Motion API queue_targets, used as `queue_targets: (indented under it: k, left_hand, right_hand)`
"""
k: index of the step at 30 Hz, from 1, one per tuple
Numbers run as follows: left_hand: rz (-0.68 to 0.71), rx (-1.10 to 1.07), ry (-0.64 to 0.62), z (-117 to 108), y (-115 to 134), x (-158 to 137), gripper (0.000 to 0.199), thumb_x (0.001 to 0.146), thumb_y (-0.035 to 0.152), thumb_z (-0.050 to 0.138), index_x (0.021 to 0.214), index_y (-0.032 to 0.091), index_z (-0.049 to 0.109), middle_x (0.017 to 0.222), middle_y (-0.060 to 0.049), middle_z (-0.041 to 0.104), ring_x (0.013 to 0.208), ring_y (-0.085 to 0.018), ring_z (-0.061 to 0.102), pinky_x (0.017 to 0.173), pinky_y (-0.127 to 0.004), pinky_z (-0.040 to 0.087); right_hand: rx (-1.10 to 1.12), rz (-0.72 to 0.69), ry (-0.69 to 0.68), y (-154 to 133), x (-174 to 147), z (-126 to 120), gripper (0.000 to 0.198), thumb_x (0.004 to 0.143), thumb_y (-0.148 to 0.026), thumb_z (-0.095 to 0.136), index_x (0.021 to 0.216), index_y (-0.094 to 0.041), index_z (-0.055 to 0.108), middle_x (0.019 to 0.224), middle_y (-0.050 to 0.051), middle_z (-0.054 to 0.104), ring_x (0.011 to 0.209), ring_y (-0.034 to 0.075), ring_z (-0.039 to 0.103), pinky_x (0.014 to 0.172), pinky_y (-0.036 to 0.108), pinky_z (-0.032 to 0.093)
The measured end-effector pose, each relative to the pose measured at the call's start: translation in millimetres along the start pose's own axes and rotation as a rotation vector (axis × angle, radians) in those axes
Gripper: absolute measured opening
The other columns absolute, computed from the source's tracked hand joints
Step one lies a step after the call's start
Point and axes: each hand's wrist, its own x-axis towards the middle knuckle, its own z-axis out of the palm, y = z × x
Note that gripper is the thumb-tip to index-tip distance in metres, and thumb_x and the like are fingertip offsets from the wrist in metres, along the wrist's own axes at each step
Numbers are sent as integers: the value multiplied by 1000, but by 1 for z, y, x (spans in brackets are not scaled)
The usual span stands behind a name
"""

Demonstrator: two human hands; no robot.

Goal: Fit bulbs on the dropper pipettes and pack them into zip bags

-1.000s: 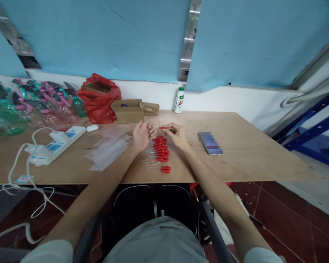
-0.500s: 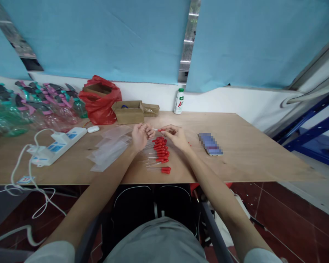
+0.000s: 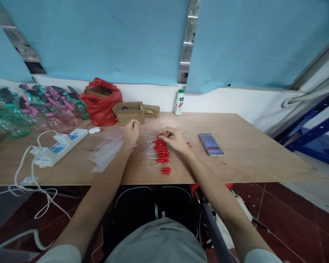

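Note:
Several glass-like droppers with red rubber bulbs (image 3: 161, 149) lie in a stacked row on the wooden table, their clear tubes pointing left. At the far end of that row, my right hand (image 3: 175, 139) pinches a dropper (image 3: 159, 135) by its red bulb. My left hand (image 3: 131, 132) is closed with curled fingers, above the far right end of the clear plastic bags (image 3: 106, 155) and just in front of the cardboard box (image 3: 130, 113). Whatever its fingertips may hold is hidden. A few red bulbs (image 3: 189, 144) show just right of my right hand.
A phone (image 3: 211, 144) lies to the right. At the back stand a white bottle (image 3: 179, 102) and a red plastic bag (image 3: 101, 106). On the left are a power strip (image 3: 60, 148) with cables, a white earbud case (image 3: 94, 130) and several spray bottles (image 3: 52, 111).
My hands have moved apart: the left went leftward toward the bags and box. The right lowered with a dropper to the far end of the row.

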Motion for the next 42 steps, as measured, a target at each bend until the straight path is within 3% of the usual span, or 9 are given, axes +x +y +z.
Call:
queue_targets:
  k: [3, 7, 12, 17, 23, 26, 29, 34, 42]
  left_hand:
    - [140, 285, -130, -3, -14, 1, 15, 97, 30, 59, 97, 22, 72, 90, -5, 72, 86, -23, 65, 85, -36, 49]
    - [250, 459, -337, 0, -23, -3, 20, 95, 22, 59, 104, 21, 77, 109, -11, 74, 107, -28, 67, 101, -43, 50]
    - [218, 495, -478, 2, -27, -4, 34, 91, 8, 51, 106, 21, 78, 116, -11, 77, 118, -30, 67, 112, -47, 49]
    - [186, 508, -462, 1, -29, -4, 43, 84, 2, 47, 108, 22, 76, 118, -11, 77, 117, -29, 68, 111, -47, 51]
    - [151, 479, -193, -9, -26, 1, 46, 78, 1, 50, 114, 20, 71, 114, -12, 73, 114, -29, 68, 106, -43, 53]
    - [156, 473, -126, -16, -28, 6, 46, 77, 2, 50, 114, 19, 71, 113, -13, 74, 113, -30, 68, 104, -43, 52]
    - [159, 466, -190, -17, -32, 7, 41, 79, 4, 50, 110, 20, 72, 110, -12, 76, 107, -30, 69, 101, -43, 52]
    - [165, 498, -463, -8, -35, 4, 32, 86, 9, 54, 102, 24, 78, 109, -10, 75, 105, -29, 67, 103, -45, 51]
    - [222, 627, -557, -5, -32, -3, 19, 90, 20, 62, 99, 24, 78, 99, -11, 64, 102, -31, 62, 101, -47, 50]
  right_hand:
    - [-136, -94, -59, 1, -2, 1, 15, 93, -33, 79, 104, -22, 82, 101, 6, 79, 94, 22, 67, 88, 36, 52]
    - [-212, -144, -135, 2, -4, 2, 12, 95, -33, 79, 104, -26, 83, 100, 5, 78, 102, 24, 64, 96, 39, 50]
    - [-209, -165, -128, 1, -4, 2, 13, 97, -36, 78, 103, -26, 84, 100, 4, 80, 102, 24, 64, 98, 39, 48]
    - [-194, -147, -123, 4, -3, 4, 15, 96, -37, 80, 103, -25, 84, 101, 4, 80, 105, 24, 66, 101, 39, 48]
    - [-195, -128, -151, 2, -2, 2, 16, 98, -38, 76, 99, -24, 84, 101, 4, 81, 104, 24, 67, 104, 39, 46]
    - [-181, -116, -113, -1, -2, 1, 20, 101, -40, 71, 98, -25, 83, 102, 4, 81, 104, 24, 67, 104, 39, 46]
    - [-197, -93, -62, 0, 0, 1, 27, 103, -44, 67, 94, -24, 82, 98, 5, 80, 101, 24, 67, 102, 38, 47]
    - [-267, -61, 15, 7, 2, -2, 44, 107, -54, 56, 88, -21, 80, 90, 6, 78, 95, 24, 64, 97, 37, 48]
    - [-290, -67, 53, 16, 5, -5, 55, 112, -55, 42, 94, -21, 81, 98, 9, 81, 99, 25, 67, 99, 38, 47]
